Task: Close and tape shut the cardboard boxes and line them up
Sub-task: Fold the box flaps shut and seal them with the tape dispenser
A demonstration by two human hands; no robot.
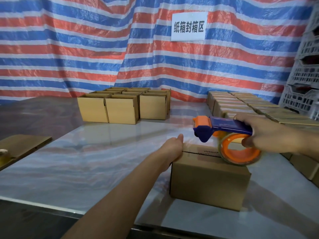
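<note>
gripping the tape dispenser (224, 125), right hand (269, 133) holds it nose-left along the box (208, 180); left hand (170, 149) rests flat.

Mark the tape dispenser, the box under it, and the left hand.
tape dispenser (229, 126): head view, blue top bar.
cardboard box (208, 181): head view, front face.
left hand (170, 148): head view, back of the hand.

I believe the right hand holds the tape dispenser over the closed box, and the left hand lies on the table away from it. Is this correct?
Not quite: in the head view the left hand rests against the upper left edge of the closed box, not on the table. The right hand does hold the tape dispenser over it.
</note>
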